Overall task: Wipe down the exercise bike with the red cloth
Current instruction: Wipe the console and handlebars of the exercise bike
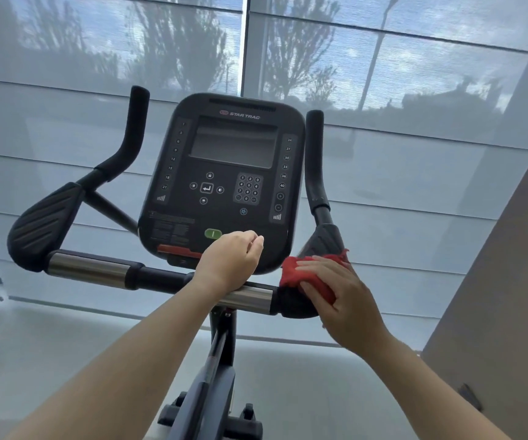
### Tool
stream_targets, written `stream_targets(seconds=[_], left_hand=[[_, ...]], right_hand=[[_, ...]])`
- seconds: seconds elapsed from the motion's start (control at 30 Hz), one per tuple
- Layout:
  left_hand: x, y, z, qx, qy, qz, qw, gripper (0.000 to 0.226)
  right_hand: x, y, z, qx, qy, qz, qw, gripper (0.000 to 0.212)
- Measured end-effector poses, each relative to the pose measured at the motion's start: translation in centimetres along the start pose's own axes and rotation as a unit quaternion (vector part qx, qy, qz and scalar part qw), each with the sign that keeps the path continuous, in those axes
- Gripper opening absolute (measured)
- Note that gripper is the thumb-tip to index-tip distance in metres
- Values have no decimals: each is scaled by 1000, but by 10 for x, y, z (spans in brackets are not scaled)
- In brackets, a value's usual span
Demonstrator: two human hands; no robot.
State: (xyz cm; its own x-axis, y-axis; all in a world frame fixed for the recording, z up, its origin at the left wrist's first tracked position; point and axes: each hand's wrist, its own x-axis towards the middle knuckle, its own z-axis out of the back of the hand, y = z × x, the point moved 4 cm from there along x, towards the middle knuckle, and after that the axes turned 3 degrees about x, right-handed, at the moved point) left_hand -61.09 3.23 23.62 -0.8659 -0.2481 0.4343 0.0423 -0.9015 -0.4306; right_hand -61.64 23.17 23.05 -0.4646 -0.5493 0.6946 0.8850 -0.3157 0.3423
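**Red cloth on the right end of the handlebar**

We look down on the exercise bike (224, 173) from behind its handlebar (97, 269), facing a wide window with sheer blinds (415, 90). Our right hand (342, 296) lies flat over the red cloth (294, 271), fingers spread, pressing it against the black elbow pad at the right end of the bar, just beside the chrome sleeve (250, 298). The cloth bunches out above and to the left of the fingers, and a frayed corner of it touches the base of the right upright grip (315, 160).

Our left hand (232, 260) is loosely clenched and holds nothing; its wrist rests on the bar near the middle, with the knuckles in front of the lower edge of the console (224, 154), close to the green button (213, 234). The console screen is dark. The left elbow pad (43, 223) and left upright grip (135, 122) lie well apart from both hands.
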Motion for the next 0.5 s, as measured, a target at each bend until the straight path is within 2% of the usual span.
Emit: stream_targets(seconds=[0.07,0.23,0.3,0.4,0.5], left_hand=[[2,0,1,-1,-4,-5,1000,33],[17,-11,6,-28,-38,-17,999,28],[22,-14,0,-39,-29,-2,999,28],[23,-19,-19,6,35,-10,999,32],[27,-17,-25,-7,58,-24,998,34]], right_hand=[[7,-3,7,55,-19,-37,998,19],[50,-35,40,102,-182,-157,965,17],[59,-46,33,129,-173,-200,956,19],[46,-49,12,135,-119,-223,958,26],[13,-45,6,158,-168,-205,951,29]])
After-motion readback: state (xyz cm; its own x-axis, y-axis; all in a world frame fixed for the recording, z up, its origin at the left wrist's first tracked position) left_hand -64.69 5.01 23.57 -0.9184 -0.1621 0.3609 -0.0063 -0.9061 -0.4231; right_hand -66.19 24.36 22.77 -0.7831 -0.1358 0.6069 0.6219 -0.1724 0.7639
